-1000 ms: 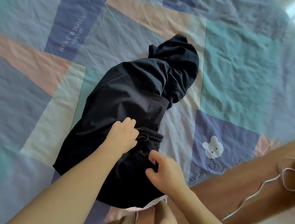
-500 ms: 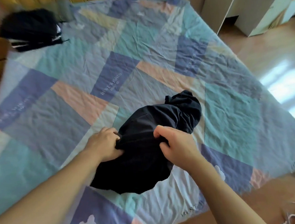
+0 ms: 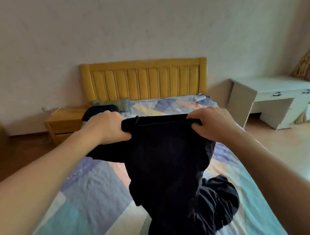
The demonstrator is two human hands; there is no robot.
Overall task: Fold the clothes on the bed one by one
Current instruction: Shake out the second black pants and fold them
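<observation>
Black drawstring trousers (image 3: 165, 164) hang in the air in front of me, held up by their waistband. My left hand (image 3: 106, 127) grips the waistband's left end and my right hand (image 3: 210, 124) pinches its right end. The legs trail down and bunch on the patchwork bedsheet (image 3: 79, 197) at the lower middle. The trousers hide the middle of the bed.
More dark clothes (image 3: 100, 110) and a grey-green item (image 3: 116, 103) lie at the bed's far left, below the yellow headboard (image 3: 143, 79). A wooden nightstand (image 3: 63, 122) stands left of the bed, a white desk (image 3: 271, 97) to the right.
Both hands took the waistband and lifted the trousers off the bed into the air. My view rose from the sheet to the headboard and wall.
</observation>
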